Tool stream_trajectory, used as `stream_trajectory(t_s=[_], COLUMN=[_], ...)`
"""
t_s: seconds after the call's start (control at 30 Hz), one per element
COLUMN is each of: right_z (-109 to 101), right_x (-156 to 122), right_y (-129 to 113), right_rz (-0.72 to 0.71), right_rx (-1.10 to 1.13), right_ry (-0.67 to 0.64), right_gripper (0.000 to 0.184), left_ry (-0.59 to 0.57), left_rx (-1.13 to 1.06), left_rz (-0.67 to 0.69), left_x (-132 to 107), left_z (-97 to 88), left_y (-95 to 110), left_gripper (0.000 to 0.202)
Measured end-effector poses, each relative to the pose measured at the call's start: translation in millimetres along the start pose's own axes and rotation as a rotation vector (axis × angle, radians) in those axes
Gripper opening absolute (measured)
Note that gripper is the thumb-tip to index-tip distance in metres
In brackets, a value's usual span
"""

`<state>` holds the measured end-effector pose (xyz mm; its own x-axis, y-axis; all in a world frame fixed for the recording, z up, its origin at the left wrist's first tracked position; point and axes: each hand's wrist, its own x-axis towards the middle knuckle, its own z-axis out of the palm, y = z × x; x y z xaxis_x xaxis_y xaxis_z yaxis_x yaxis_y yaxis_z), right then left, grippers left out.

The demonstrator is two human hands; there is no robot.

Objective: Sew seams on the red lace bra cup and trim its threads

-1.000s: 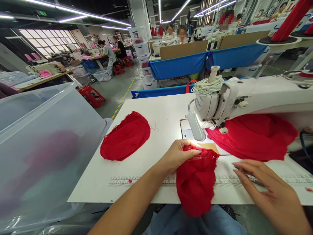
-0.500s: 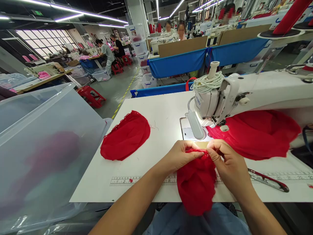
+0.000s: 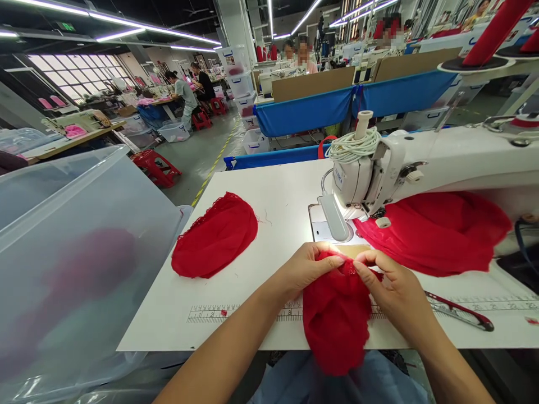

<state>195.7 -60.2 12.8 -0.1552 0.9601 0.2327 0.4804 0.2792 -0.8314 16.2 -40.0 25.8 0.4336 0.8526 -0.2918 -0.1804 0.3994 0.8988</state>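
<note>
Between my hands hangs a piece of red fabric (image 3: 337, 320), its lower end draping over the table's front edge. My left hand (image 3: 309, 269) pinches its top edge on the left. On the right, my right hand (image 3: 389, 280) grips the same edge between thumb and fingers. Both hands are just in front of the sewing machine (image 3: 357, 174), whose lamp lights the fingertips. Another red fabric piece (image 3: 217, 235) with a scalloped edge lies flat at the left. More red fabric (image 3: 442, 233) is bunched beneath the machine arm.
A small red-handled tool (image 3: 461, 311), perhaps snips, lies right of my right hand. A printed ruler (image 3: 210, 314) runs along the white table's front. At the left stands a large translucent bin (image 3: 84, 269). A red stool (image 3: 155, 168) and people at machines are farther back.
My right fingers have shifted slightly along the fabric's top edge, and a bit of red now shows beside them. The hands still hold the same piece; the view has tilted slightly.
</note>
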Motion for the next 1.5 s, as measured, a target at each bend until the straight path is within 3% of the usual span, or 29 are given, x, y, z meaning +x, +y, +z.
stream_trajectory(t_s=[0.13,0.27,0.47,0.57,0.63,0.7,0.77,0.9,1.03,1.27,1.4,1.5], right_z=[5.1,8.3,9.1,9.1,7.3,4.7,3.2,7.4,13.3,2.5,-4.0,-4.3], right_x=[1.4,2.2,4.2,5.5,3.4,-2.1,-10.6,-30.1,-41.7,-42.5,-45.9,-47.8], right_y=[-3.5,-6.1,-2.9,1.9,3.6,2.7,-0.5,-6.2,-0.7,15.9,18.1,10.8], right_rz=[0.009,-0.016,-0.005,0.015,-0.034,-0.106,-0.172,-0.362,-0.503,-0.526,-0.525,-0.485], right_rx=[0.013,0.015,-0.024,-0.122,-0.197,-0.233,-0.219,-0.195,-0.462,-0.653,-0.63,-0.492], right_ry=[0.064,0.039,0.001,0.168,0.362,0.462,0.421,0.106,-0.048,0.049,0.086,0.15], right_gripper=[0.029,0.035,0.04,0.03,0.024,0.019,0.013,0.01,0.019,0.03,0.026,0.018], left_ry=[-0.01,-0.05,-0.176,-0.181,-0.117,-0.021,0.041,0.095,0.14,0.161,0.112,0.079], left_rx=[-0.056,-0.083,0.069,-0.028,-0.172,-0.294,-0.349,-0.3,-0.161,-0.089,-0.065,-0.027], left_rz=[-0.006,-0.044,-0.077,-0.132,-0.145,-0.124,-0.106,-0.02,0.052,0.048,0.048,0.026], left_x=[1.2,-0.7,-3.6,-3.2,-1.7,0.4,2.5,3.7,3.1,4.2,3.9,3.2], left_z=[-1.0,-0.7,-2.8,-2.8,-2.9,-3.8,-5.3,-8.8,-9.9,-7.2,-8.1,-8.6], left_y=[-2.7,0.1,3.2,2.0,0.9,0.0,-0.4,-0.3,1.2,2.3,0.6,-0.5], left_gripper=[0.038,0.037,0.031,0.032,0.033,0.03,0.027,0.029,0.038,0.044,0.042,0.042])
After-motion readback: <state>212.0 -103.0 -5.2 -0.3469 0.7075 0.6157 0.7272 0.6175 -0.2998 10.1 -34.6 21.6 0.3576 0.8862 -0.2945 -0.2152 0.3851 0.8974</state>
